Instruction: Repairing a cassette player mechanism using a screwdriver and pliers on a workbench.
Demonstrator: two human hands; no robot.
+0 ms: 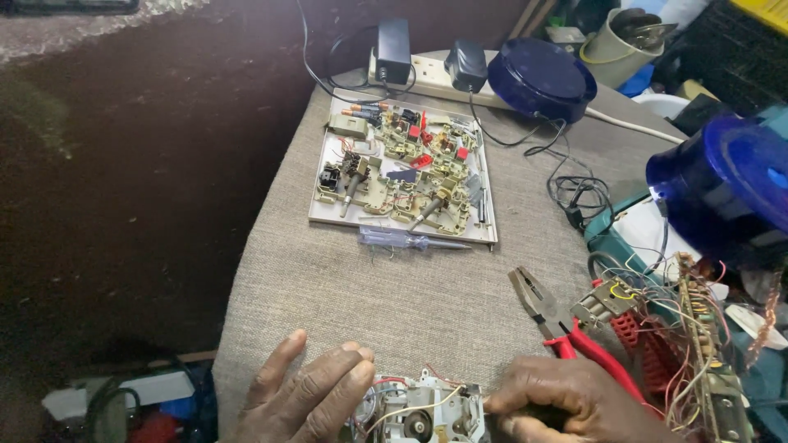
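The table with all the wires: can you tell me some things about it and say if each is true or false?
1. The left hand rests flat beside the small metal mechanism. True.
2. The red-handled pliers are in the right hand. False: they lie on the grey cloth.
3. The screwdriver lies just in front of the white tray of parts. True.
4. The power strip has nothing plugged in. False: two black adapters sit in it.
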